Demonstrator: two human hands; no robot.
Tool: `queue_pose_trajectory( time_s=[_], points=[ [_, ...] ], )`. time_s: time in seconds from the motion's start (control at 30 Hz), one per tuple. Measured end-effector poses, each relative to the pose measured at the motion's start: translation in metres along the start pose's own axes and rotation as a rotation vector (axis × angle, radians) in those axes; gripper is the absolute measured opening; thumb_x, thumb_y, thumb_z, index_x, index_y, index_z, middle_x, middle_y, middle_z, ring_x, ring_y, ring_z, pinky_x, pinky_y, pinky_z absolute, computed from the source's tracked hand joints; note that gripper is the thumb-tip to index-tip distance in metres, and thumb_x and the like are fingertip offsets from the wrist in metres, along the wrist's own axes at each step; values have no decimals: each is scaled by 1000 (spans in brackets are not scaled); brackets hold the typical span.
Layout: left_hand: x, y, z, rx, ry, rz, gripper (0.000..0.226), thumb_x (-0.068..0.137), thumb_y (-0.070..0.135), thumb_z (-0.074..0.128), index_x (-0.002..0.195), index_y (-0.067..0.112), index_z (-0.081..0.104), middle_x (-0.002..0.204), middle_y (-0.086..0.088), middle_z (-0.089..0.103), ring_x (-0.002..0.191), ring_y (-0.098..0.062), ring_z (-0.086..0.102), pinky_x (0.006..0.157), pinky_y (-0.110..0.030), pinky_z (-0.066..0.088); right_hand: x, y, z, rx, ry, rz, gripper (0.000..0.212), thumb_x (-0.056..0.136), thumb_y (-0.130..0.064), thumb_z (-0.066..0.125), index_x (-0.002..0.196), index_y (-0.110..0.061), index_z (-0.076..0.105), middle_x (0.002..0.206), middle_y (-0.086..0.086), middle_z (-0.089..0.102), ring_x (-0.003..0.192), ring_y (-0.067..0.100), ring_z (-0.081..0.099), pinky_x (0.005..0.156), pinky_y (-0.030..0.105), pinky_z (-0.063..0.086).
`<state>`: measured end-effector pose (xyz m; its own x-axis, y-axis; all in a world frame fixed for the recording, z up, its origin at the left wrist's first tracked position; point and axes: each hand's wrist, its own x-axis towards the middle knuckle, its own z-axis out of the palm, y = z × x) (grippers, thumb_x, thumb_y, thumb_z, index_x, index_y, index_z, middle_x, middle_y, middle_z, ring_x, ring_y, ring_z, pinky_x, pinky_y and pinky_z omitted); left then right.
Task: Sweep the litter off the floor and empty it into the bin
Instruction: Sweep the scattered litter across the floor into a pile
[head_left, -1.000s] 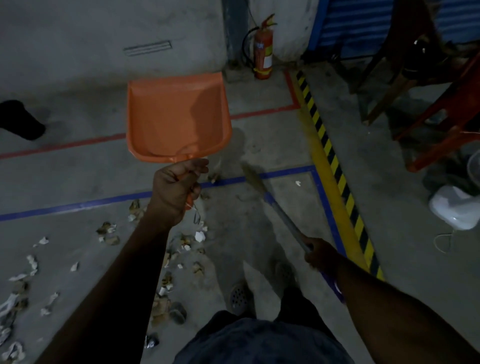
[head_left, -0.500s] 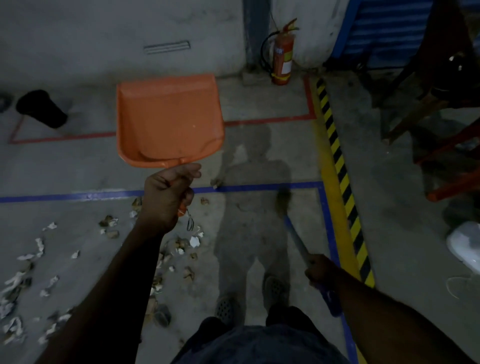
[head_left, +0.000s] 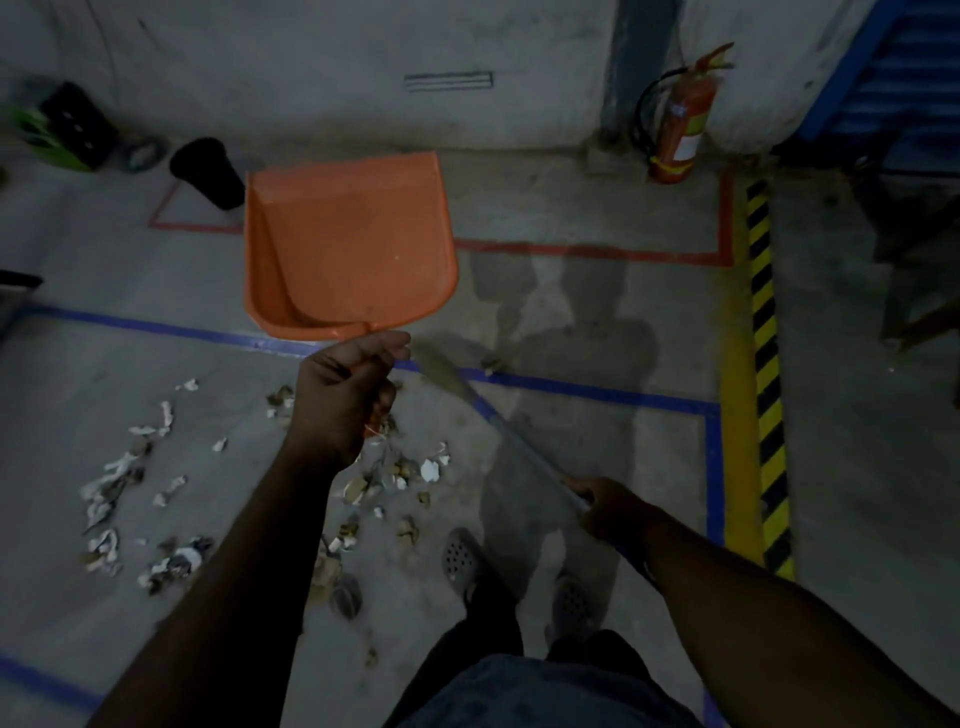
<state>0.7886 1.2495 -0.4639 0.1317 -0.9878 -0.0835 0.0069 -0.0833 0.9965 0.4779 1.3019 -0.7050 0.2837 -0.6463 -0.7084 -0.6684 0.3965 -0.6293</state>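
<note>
Litter (head_left: 156, 499): torn white and brown scraps strewn over the grey concrete floor (head_left: 597, 312), left of the person's feet and under the left forearm.
Floor markings: a blue taped line (head_left: 597, 387) crosses and turns a corner at right; a red line (head_left: 597, 252) lies beyond it; a yellow and black hazard stripe (head_left: 761, 322) runs along the right.
Room: dim, with a pale wall at the back (a red fire extinguisher (head_left: 683, 119) stands against it).
Bin (head_left: 208, 171): black, on the floor near the wall, just left of the dustpan's far corner in view.
Left hand (head_left: 343, 400): raised, fist closed round the handle of the orange dustpan (head_left: 348, 249), pan held up off the floor.
Right hand (head_left: 610, 506): low, closed on the broom (head_left: 498, 421) handle, bristles blurred near the blue line.
</note>
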Motion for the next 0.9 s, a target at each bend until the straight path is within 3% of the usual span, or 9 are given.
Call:
queue_pose_trajectory(
  time_s=[0.1,0.2,0.33,0.4,0.47,0.53,0.63,0.8,0.9],
  points=[
    [15,3,-16,-20,16,-15,27,99,-4,49,102,7,73,85,-4,74,43,-11,48,40,-16,36,2,-29,-19,75,81,50,87,63,-12,62,148,-12,41,114,22,67,79,31,67,62,38,57],
    [30,5,-35,-14,28,-22,30,99,-4,48,101,10,74,88,-4,73,44,-12,49,40,-16,36,22,-41,-32,85,121,135,76,65,-12,65,138,-1,50,100,23,69,75,34,66,62,40,55],
    [48,5,-67,21,87,-54,28,98,-5,49,103,9,73,86,-4,73,43,-11,49,39,-16,34,59,-53,-31,83,124,166,84,58,-20,61,140,-3,50,115,27,65,90,28,58,82,46,53],
    [55,4,-84,26,110,-57,30,98,-5,48,102,10,75,85,-13,70,43,-12,49,40,-17,34,83,-55,-19,42,61,183,71,65,-18,63,134,-1,55,117,25,65,95,27,59,83,42,53],
    [59,3,-101,35,134,-60,32,98,-6,48,101,10,75,83,-10,71,43,-11,48,39,-17,34,90,-79,-1,-24,1,187,62,68,-14,61,129,-2,60,112,20,67,96,31,63,85,44,55],
    [63,3,-117,47,149,-60,31,98,-6,48,100,10,75,85,-3,74,43,-11,49,40,-18,34,96,-107,17,-63,-78,175,62,68,-10,58,130,-5,60,103,21,68,86,34,66,73,44,59],
    [66,4,-138,64,184,-70,30,98,-5,48,101,9,75,87,-2,74,44,-12,50,39,-17,34,105,-154,39,-118,-189,107,59,82,5,53,140,-9,51,101,22,68,68,27,64,50,26,51],
    [69,0,-171,35,232,-77,30,98,-5,50,106,8,75,90,-17,70,44,-14,49,39,-18,34,117,-194,60,-183,-281,-19,67,85,7,50,144,-23,46,83,5,67,59,15,60,50,24,49],
    [68,-2,-184,6,253,-68,30,98,-7,47,107,4,73,91,-10,73,44,-12,50,40,-18,35,116,-193,60,-196,-228,-19,66,85,5,53,143,-25,46,98,6,68,62,10,61,50,20,48]
  ],
)
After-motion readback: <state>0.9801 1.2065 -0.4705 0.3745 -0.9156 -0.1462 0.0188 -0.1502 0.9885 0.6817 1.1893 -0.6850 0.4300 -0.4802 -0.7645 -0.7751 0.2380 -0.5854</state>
